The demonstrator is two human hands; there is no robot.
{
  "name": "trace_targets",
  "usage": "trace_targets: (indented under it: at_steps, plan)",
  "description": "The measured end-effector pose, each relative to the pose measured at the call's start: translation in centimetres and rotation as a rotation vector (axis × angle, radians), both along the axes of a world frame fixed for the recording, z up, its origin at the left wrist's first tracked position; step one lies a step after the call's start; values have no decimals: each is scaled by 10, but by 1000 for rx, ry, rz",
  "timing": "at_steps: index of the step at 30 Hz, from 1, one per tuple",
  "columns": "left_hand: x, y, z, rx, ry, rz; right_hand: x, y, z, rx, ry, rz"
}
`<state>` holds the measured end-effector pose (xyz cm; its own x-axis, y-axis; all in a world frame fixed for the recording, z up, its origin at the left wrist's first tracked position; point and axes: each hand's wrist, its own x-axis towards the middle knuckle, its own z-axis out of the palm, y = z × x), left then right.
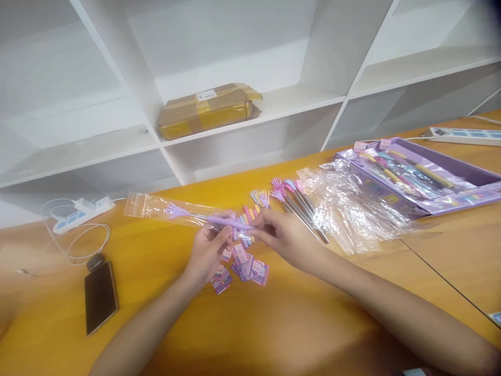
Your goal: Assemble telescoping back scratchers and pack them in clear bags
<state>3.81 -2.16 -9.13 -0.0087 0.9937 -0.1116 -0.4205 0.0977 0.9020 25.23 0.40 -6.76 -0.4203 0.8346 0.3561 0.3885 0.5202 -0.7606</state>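
A purple back scratcher with a hand-shaped head and a metal rod lies inside a clear plastic bag, its head toward the bag's far left end. My left hand is closed on the bag around the scratcher's handle. With thumb and fingers pinched, my right hand grips the handle's right end. Beneath my hands are several pastel handles, partly hidden, and printed cards. Loose scratcher heads lie just beyond. To the right rest several metal rods with hand-shaped heads.
A heap of clear plastic bags lies beside a purple box holding packed scratchers. A phone, a white power strip and cables are at left. Another power strip lies far right. A taped carton sits on the white shelf.
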Motion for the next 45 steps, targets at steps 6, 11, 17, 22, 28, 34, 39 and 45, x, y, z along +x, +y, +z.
trace_targets:
  at_steps: [6,11,17,22,28,34,39,45]
  plan:
    - [-3,3,3,-25,-49,39,3,1,2,18,34,21]
    - [-3,2,2,-51,-59,3,3,3,2,110,18,46]
    - [1,-6,0,-87,-26,-58,1,5,-3,266,90,93]
    - [7,-11,0,-107,22,-128,1,4,-3,293,58,52]
    - [8,-13,-2,-98,50,-187,1,1,-5,270,6,150]
    - [5,-12,-3,-86,93,-228,-1,3,-9,341,20,161]
    - [-2,-8,0,-79,182,-276,-1,4,-12,361,19,181]
    - [-11,-3,-11,-48,305,-212,-2,3,-20,281,7,170]
